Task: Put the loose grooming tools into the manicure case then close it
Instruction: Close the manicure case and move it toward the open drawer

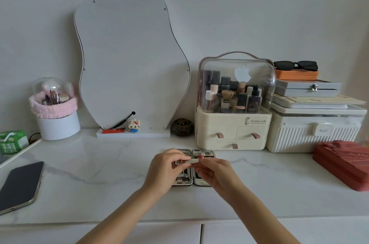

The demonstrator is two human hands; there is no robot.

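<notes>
A: What carried everything?

B: A white marbled desk. Far behind the hands stood a wavy mirror, and off to their right a cream cosmetics organizer with a clear dome. Well to their left lay a dark phone.

A: And the case?

B: The manicure case lay open flat on the desk, directly under both hands, its two shiny halves side by side. Metal tools showed in the left half; how many slots were filled I could not tell.

A: The hands themselves?

B: The left hand had its fingers curled over the case's left half, and its grip pinched one end of a small pale tool, perhaps a file or clipper. The right hand pinched the other end with its fingertips. The tool hung just above the hinge line between the halves.

A: So which step was that?

B: Loading, I judged, not closing. The next move called for sliding that tool under its strap or into its slot, then checking the desk for other loose pieces before folding one half over.
</notes>
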